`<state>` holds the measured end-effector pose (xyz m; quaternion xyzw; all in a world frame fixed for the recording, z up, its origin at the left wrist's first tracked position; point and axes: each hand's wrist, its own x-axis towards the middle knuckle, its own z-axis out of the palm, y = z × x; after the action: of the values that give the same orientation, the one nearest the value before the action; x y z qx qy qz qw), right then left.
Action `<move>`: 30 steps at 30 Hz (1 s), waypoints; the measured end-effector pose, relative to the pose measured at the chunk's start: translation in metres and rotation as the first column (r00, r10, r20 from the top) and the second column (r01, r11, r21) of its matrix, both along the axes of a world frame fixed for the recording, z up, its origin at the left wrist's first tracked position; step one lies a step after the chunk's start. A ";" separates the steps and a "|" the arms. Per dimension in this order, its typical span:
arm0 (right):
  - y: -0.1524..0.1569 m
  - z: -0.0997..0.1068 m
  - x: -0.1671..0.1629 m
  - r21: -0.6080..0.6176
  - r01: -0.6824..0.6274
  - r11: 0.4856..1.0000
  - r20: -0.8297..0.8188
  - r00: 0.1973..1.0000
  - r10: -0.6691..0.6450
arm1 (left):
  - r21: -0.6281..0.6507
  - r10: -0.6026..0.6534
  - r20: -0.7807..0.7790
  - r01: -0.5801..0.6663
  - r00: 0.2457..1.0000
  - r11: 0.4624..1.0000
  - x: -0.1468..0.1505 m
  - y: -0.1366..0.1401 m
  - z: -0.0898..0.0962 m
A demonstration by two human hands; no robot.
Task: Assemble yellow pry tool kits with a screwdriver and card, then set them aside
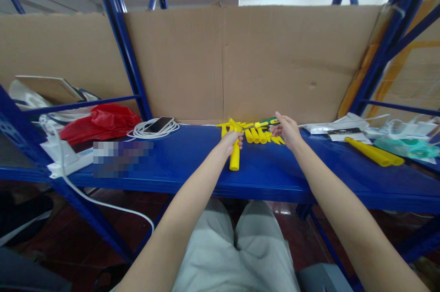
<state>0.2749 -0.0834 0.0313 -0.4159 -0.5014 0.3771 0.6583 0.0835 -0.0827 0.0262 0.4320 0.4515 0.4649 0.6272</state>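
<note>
- Head view: a brown cardboard panel [172, 63] stands upright behind the work area, between blue metal posts.
- Blue shelf [172, 154]: runs across in front of the panel; it bears all items listed below it.
- Legs [264, 237]: the person's own, in light trousers, below the shelf's front edge.
- Red bag [103, 120]: crumpled, at the left part of the shelf.
- Long yellow tubes [374, 153]: two, side by side at the right.
- White cable [136, 132]: coiled right of the red bag; a phone [161, 124] lies on it.
- Right hand [288, 131]: fingers closed on the end of the tool's handle.
- Left hand [232, 142]: closed around the yellow tube, gripping it.
- Yellow tube [234, 159]: in the left hand, mid-shelf, its wide end toward the person; contact with the shelf cannot be told.
- Short yellow tubes [255, 136]: a row just behind and between the hands.
- Tool [265, 123]: green-and-yellow handle, thin shaft pointing toward the left hand; tip contact unclear.
- Small yellow pieces [276, 140]: beside the row, near the right hand.
</note>
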 end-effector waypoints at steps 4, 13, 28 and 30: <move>-0.001 0.001 0.000 0.002 -0.026 1.000 0.007 1.000 0.026 | 0.002 0.004 -0.002 -0.004 1.000 1.000 0.000 0.000 0.000; -0.008 0.005 -0.002 0.044 -0.176 0.983 -0.040 0.983 0.178 | 0.000 0.007 -0.001 -0.007 1.000 1.000 0.000 0.002 -0.001; -0.003 0.001 -0.005 0.115 0.051 0.992 0.071 0.996 -0.060 | 0.010 -0.002 -0.020 0.002 1.000 1.000 0.001 -0.002 0.002; -0.002 0.000 -0.005 0.101 0.062 0.993 0.067 0.995 -0.069 | 0.013 -0.008 -0.021 0.009 1.000 1.000 0.001 -0.002 0.002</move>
<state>0.2702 -0.0858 0.0316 -0.4123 -0.5285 0.3149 0.6720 0.0841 -0.0845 0.0280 0.4427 0.4531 0.4606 0.6217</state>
